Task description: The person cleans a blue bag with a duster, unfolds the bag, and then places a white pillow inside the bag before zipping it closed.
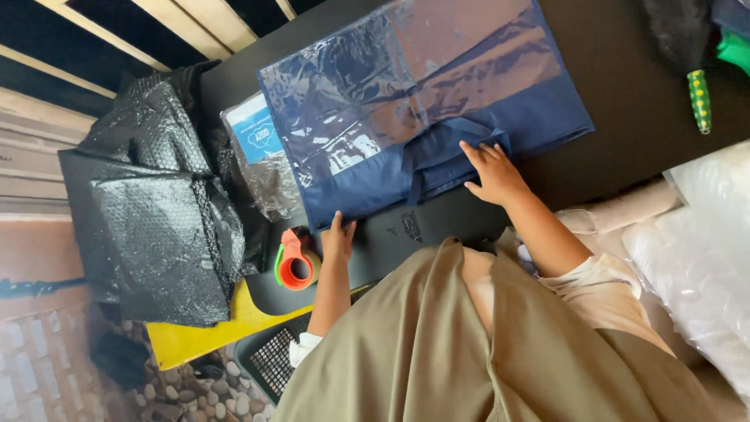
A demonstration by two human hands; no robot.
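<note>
From the head camera, a navy bag in a clear plastic sleeve lies flat on a black table, filling the 12 o'clock part of the view; the right hand lies on its handles, fingers spread wide and flat, gripping nothing; the left hand pinches the bag's near corner at 9 o'clock from the right hand (fingers narrow, tips hidden under the edge). An orange tape dispenser sits just beside the left hand at its 8 o'clock; black bubble wrap is heaped further out at 9 o'clock.
</note>
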